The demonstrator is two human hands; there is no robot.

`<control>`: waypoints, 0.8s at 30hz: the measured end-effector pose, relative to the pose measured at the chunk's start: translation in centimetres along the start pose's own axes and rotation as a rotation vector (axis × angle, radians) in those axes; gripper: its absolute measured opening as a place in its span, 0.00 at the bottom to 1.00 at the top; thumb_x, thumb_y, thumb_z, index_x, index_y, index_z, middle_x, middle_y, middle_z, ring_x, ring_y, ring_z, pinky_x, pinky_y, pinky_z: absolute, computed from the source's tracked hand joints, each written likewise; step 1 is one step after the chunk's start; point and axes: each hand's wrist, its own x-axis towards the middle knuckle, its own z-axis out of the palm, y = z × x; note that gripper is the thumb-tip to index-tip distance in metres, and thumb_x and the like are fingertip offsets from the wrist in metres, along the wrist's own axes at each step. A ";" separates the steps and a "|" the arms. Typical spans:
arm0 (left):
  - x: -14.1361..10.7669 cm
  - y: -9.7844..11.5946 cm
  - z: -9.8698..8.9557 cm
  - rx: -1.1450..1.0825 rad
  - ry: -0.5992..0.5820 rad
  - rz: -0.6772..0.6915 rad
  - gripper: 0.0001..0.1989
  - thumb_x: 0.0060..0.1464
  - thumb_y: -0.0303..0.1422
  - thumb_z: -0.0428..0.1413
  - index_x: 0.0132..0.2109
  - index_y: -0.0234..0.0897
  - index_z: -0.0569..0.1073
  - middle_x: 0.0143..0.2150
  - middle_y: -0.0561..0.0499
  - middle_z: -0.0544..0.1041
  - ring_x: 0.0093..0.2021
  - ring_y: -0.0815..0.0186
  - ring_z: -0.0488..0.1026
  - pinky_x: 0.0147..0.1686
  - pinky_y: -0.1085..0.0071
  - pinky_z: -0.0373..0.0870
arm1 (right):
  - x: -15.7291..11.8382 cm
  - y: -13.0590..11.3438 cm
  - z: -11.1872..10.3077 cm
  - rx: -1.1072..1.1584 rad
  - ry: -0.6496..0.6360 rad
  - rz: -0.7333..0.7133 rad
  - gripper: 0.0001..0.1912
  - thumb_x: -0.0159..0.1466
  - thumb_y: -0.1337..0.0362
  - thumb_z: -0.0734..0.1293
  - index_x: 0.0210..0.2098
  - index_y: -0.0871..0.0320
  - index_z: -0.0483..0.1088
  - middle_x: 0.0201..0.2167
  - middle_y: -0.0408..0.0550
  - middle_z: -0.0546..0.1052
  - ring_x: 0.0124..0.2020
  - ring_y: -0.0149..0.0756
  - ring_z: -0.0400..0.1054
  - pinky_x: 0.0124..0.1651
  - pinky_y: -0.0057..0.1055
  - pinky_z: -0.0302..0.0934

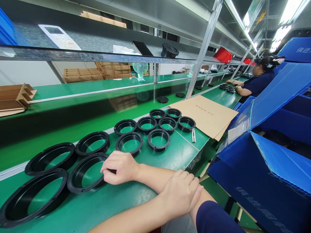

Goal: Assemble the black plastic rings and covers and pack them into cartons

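My right hand (121, 167) reaches across to the left, its fingers curled over the right-hand edge of a black plastic ring (73, 181) lying on the green bench. Part of that ring's rim is hidden under the fingers. My left hand (180, 191) lies over my right forearm (155, 178), with its fingers wrapped around it. Several more black rings are laid out in rows, among them a large ring (62, 197) at the near left, one ring (140, 145) just beyond my right hand, and another ring (159, 148) farther right.
Flat brown cardboard (206, 113) and a small cutter-like tool (193, 136) lie right of the rings. Open blue boxes (255, 187) flank the bench. A shelf (97, 53) holds a remote (58, 37) and a phone (142, 48). A co-worker (259, 77) sits farther along.
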 end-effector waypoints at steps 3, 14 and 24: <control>0.0 0.1 0.0 -0.020 0.001 -0.011 0.11 0.69 0.34 0.48 0.40 0.35 0.71 0.33 0.50 0.72 0.33 0.62 0.70 0.35 0.65 0.69 | 0.0 0.0 0.0 0.001 0.009 -0.002 0.07 0.60 0.67 0.65 0.28 0.55 0.76 0.31 0.40 0.83 0.35 0.29 0.78 0.51 0.25 0.71; -0.1 0.1 0.2 -0.013 0.004 -0.003 0.11 0.69 0.34 0.48 0.39 0.36 0.71 0.32 0.51 0.71 0.32 0.62 0.68 0.34 0.64 0.68 | 0.0 0.1 0.0 0.003 -0.009 0.003 0.07 0.59 0.68 0.65 0.29 0.55 0.76 0.31 0.40 0.83 0.36 0.29 0.78 0.52 0.25 0.71; -0.1 0.0 0.1 -0.012 0.006 -0.003 0.11 0.69 0.34 0.49 0.39 0.36 0.71 0.32 0.51 0.71 0.33 0.63 0.68 0.34 0.64 0.68 | 0.0 -0.1 -0.3 -0.008 -0.011 0.006 0.07 0.60 0.67 0.66 0.29 0.56 0.76 0.31 0.40 0.84 0.36 0.28 0.78 0.51 0.24 0.70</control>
